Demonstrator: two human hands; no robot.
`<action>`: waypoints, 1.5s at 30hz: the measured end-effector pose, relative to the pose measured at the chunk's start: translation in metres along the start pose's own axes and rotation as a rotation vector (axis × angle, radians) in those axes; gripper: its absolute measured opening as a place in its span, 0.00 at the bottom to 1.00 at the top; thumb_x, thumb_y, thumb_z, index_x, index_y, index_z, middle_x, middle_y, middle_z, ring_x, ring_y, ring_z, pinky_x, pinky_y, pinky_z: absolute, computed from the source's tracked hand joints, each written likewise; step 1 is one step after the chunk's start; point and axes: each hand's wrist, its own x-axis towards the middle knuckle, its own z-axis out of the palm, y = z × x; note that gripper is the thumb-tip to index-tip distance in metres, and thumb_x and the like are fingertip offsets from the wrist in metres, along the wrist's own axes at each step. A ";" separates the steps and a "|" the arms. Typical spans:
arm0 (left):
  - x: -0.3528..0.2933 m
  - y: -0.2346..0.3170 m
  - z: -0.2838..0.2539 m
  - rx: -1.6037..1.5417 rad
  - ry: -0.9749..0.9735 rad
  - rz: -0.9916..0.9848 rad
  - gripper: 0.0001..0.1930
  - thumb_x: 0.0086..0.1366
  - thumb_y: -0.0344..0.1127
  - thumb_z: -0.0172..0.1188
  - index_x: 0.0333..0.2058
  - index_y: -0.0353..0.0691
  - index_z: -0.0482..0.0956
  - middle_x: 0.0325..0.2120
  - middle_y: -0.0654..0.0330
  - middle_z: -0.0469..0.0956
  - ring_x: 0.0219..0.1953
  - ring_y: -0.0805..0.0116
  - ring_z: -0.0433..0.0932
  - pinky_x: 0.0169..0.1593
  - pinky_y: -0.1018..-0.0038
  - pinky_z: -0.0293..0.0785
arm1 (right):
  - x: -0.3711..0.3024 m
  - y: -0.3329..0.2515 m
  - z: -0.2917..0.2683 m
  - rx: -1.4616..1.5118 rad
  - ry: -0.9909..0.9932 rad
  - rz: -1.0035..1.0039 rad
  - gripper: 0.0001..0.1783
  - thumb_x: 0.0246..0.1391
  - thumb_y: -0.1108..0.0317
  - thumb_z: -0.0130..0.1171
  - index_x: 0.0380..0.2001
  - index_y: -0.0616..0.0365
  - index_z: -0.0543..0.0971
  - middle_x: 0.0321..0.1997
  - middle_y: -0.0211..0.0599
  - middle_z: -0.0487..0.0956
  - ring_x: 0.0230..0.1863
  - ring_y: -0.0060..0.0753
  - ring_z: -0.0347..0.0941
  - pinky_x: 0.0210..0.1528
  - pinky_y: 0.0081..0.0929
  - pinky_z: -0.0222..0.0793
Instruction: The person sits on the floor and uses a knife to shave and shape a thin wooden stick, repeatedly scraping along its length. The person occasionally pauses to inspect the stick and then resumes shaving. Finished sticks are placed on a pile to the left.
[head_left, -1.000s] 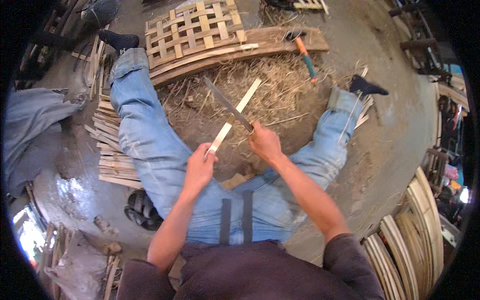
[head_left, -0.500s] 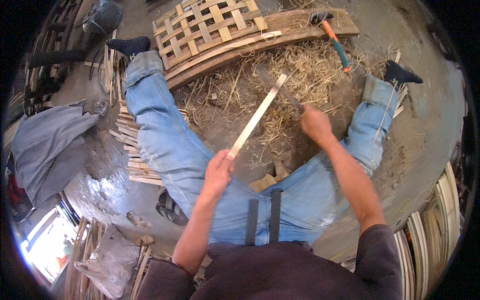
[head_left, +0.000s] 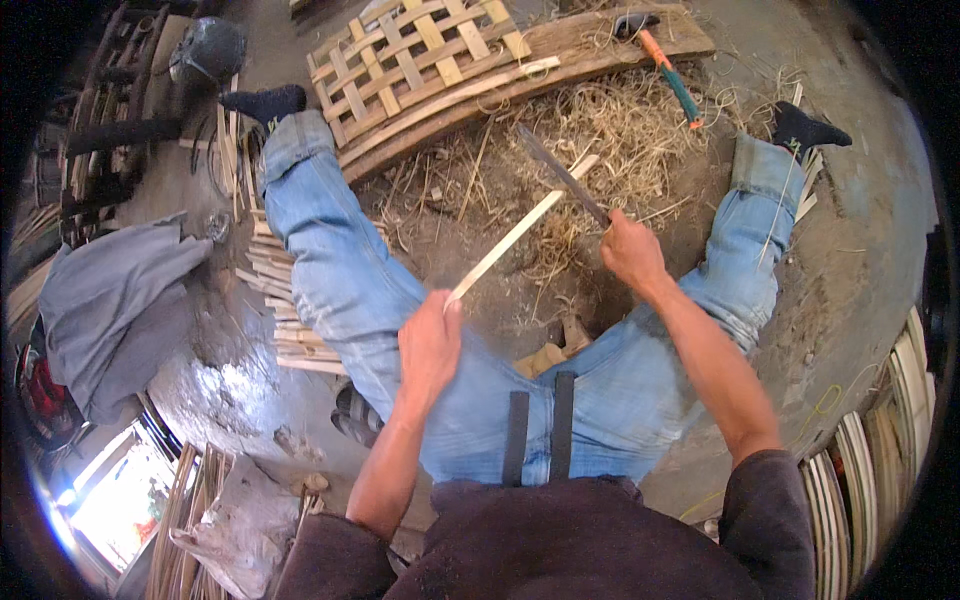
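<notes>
My left hand (head_left: 431, 338) is closed round the near end of a pale wooden strip (head_left: 510, 240), which slants up and away to the right. In my right hand (head_left: 633, 250) is the handle end of a knife (head_left: 562, 172) with a long dark blade pointing to the far left. The blade crosses the strip near its far end; whether they touch I cannot tell. Beneath both lies a heap of thin curled shavings (head_left: 610, 140) on the ground between my outstretched legs.
Beyond the shavings, a woven slat panel (head_left: 425, 50) rests on a thick plank (head_left: 590, 50), with an orange-and-green-handled hammer (head_left: 672, 80). Cut strips (head_left: 290, 315) lie beside my left leg. Grey cloth (head_left: 115, 300) is at left, long slats (head_left: 850, 490) at lower right.
The strip has turned and now shows a narrower face, its far end shifted right. My left hand has rolled over slightly. The knife now lies across the strip, its blade less blurred.
</notes>
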 end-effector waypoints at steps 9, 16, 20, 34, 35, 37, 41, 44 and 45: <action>-0.003 0.004 0.007 0.087 0.042 0.003 0.11 0.68 0.38 0.52 0.41 0.36 0.72 0.24 0.42 0.78 0.30 0.40 0.78 0.34 0.49 0.70 | -0.020 -0.062 0.012 0.046 -0.097 0.026 0.10 0.49 0.73 0.53 0.36 0.63 0.68 0.30 0.56 0.79 0.31 0.62 0.77 0.35 0.52 0.73; -0.005 -0.001 0.011 0.151 -0.022 -0.001 0.12 0.68 0.39 0.52 0.40 0.36 0.70 0.24 0.42 0.78 0.29 0.39 0.78 0.33 0.49 0.70 | -0.061 -0.091 0.009 0.084 -0.212 -0.246 0.10 0.52 0.69 0.53 0.34 0.62 0.67 0.30 0.54 0.77 0.30 0.62 0.77 0.32 0.51 0.74; -0.004 0.011 0.004 0.109 -0.029 -0.029 0.12 0.69 0.40 0.52 0.41 0.36 0.70 0.24 0.43 0.78 0.29 0.39 0.77 0.33 0.49 0.70 | -0.053 -0.088 -0.006 0.049 -0.318 -0.152 0.09 0.53 0.70 0.52 0.35 0.63 0.68 0.30 0.55 0.77 0.30 0.60 0.77 0.32 0.51 0.73; -0.043 -0.001 -0.038 0.095 -0.020 -0.042 0.11 0.70 0.39 0.49 0.41 0.37 0.72 0.25 0.43 0.76 0.30 0.40 0.76 0.34 0.54 0.69 | 0.015 -0.013 -0.028 0.062 -0.167 -0.057 0.12 0.51 0.68 0.54 0.37 0.63 0.68 0.26 0.58 0.77 0.33 0.62 0.77 0.36 0.53 0.71; -0.048 -0.004 -0.043 0.086 0.001 -0.020 0.11 0.71 0.39 0.48 0.41 0.38 0.73 0.24 0.43 0.75 0.30 0.40 0.75 0.33 0.55 0.69 | 0.023 -0.002 -0.033 0.086 -0.114 0.030 0.13 0.50 0.69 0.54 0.37 0.62 0.68 0.27 0.58 0.77 0.33 0.63 0.76 0.36 0.54 0.71; -0.048 -0.008 -0.049 0.085 0.026 -0.005 0.11 0.72 0.39 0.47 0.40 0.38 0.73 0.24 0.44 0.74 0.29 0.41 0.75 0.32 0.57 0.68 | 0.016 -0.006 -0.034 0.085 -0.047 -0.078 0.14 0.49 0.69 0.56 0.37 0.64 0.68 0.25 0.58 0.77 0.32 0.63 0.76 0.35 0.54 0.71; -0.040 -0.001 -0.040 0.089 0.037 -0.024 0.12 0.72 0.40 0.47 0.38 0.38 0.74 0.24 0.45 0.75 0.28 0.42 0.76 0.31 0.57 0.68 | 0.019 -0.007 -0.038 0.000 -0.080 -0.052 0.14 0.49 0.69 0.56 0.37 0.65 0.68 0.25 0.59 0.77 0.32 0.63 0.76 0.35 0.53 0.71; -0.012 0.006 -0.019 0.107 0.047 0.086 0.12 0.71 0.40 0.48 0.36 0.39 0.74 0.22 0.46 0.75 0.26 0.42 0.76 0.30 0.54 0.68 | 0.032 0.007 -0.038 -0.063 -0.031 0.018 0.13 0.51 0.69 0.53 0.39 0.63 0.69 0.26 0.57 0.78 0.32 0.62 0.77 0.36 0.54 0.72; -0.006 0.007 -0.012 0.122 0.050 0.130 0.11 0.71 0.40 0.48 0.36 0.40 0.74 0.20 0.46 0.75 0.25 0.41 0.75 0.30 0.53 0.68 | 0.031 0.008 -0.035 -0.079 -0.019 0.006 0.12 0.52 0.69 0.52 0.40 0.62 0.69 0.27 0.56 0.79 0.32 0.62 0.78 0.36 0.55 0.73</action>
